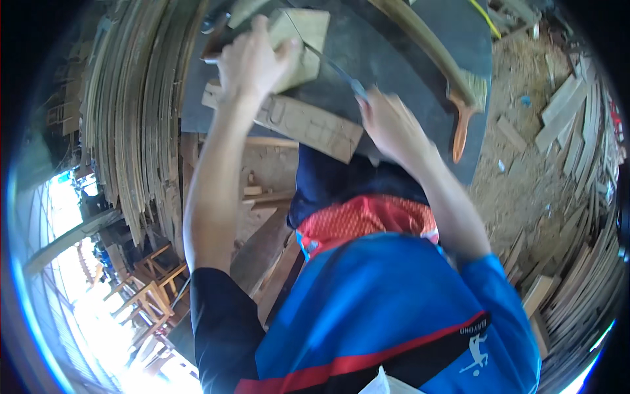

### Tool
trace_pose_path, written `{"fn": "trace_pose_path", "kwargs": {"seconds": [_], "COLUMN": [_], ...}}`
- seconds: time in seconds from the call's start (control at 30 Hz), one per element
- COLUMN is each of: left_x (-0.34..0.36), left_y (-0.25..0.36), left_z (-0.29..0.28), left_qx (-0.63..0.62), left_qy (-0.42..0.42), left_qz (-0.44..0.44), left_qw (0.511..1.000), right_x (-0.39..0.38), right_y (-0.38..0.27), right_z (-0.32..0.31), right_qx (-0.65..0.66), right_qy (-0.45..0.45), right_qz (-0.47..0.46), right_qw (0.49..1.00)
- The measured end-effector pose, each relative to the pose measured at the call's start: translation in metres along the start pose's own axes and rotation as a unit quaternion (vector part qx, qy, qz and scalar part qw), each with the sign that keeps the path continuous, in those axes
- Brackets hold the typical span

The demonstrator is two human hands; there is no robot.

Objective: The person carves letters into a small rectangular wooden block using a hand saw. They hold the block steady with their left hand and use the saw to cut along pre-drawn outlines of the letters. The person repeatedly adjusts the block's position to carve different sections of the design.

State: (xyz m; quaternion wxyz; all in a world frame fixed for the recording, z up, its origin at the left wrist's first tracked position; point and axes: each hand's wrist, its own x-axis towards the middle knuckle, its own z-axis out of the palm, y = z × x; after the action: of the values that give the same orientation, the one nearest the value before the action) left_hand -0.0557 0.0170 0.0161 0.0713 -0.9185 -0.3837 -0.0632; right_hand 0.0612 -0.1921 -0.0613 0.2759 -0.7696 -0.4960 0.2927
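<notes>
My left hand [252,62] presses on a pale, angular wooden block [310,29] at the top of the bench, fingers curled over it. My right hand [390,125] is closed around the bluish handle of a thin metal tool [331,67], whose narrow length reaches up onto the block beside my left fingers; whether it is a blade or a file I cannot tell. Below both, a short board [321,134] with marks on its face lies slanted on the dark bench top [380,59], partly hidden by my left wrist.
A long curved wooden piece [423,36] and an orange-handled brush-like tool [462,128] lie on the right of the bench. Stacked slats [141,111] stand at left, wooden frames [151,292] below them. Scattered boards [561,102] cover the dirt floor at right.
</notes>
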Motion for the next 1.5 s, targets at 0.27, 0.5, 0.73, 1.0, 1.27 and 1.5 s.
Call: {"fn": "trace_pose_path", "kwargs": {"seconds": [0.27, 0.5, 0.73, 1.0, 1.27, 1.5], "left_x": [-0.008, -0.013, -0.005, -0.024, -0.037, -0.066], "left_y": [-0.001, 0.017, 0.003, 0.06, 0.018, -0.006], "left_z": [-0.012, -0.012, -0.003, -0.028, -0.02, -0.009], "left_qx": [-0.012, -0.026, -0.043, -0.031, -0.105, -0.218], "left_qy": [0.013, -0.01, -0.003, -0.063, -0.038, -0.039], "left_qz": [-0.026, 0.015, 0.023, 0.062, -0.017, -0.035], "left_qw": [1.0, 0.999, 0.999, 0.996, 0.994, 0.975], "right_x": [-0.011, 0.044, 0.019, -0.003, 0.021, 0.015], "right_y": [0.007, -0.006, -0.006, -0.007, -0.022, -0.028], "right_z": [0.009, 0.014, -0.004, -0.002, 0.007, 0.0], "right_qx": [0.007, 0.025, 0.009, -0.005, -0.043, -0.062], "right_qy": [0.008, 0.012, -0.012, 0.037, 0.077, 0.094], "right_qz": [0.003, -0.037, -0.028, 0.009, -0.025, -0.06], "right_qw": [1.0, 0.999, 0.999, 0.999, 0.996, 0.992]}}
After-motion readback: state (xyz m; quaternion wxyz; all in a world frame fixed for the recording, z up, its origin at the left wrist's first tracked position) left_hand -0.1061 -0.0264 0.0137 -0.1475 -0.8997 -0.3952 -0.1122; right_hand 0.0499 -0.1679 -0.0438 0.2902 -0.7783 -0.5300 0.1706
